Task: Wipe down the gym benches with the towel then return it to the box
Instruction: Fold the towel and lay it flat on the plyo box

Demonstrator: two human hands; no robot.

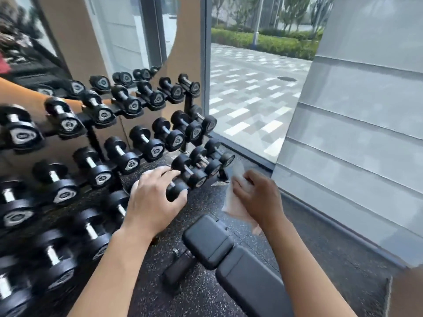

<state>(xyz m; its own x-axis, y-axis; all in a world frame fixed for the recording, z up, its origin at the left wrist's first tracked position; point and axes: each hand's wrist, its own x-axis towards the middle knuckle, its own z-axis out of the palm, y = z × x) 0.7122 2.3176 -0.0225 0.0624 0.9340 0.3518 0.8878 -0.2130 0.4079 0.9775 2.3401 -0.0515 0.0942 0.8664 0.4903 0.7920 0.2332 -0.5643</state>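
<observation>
- Two hands in view: right hand (257,197) clutches a thin white cloth towel (235,193), held up in the air above the black padded gym bench (229,259).
- Left hand (153,197) has its fingers spread, touching a black dumbbell (177,191) on the low rack (91,124); no clear grasp.
- Towel looks light, limp, floppy; likely bunches easily, so better wadded in the palm than pinched at a corner.
- Bench pad looks smooth and firm.
- Box not visible.
</observation>
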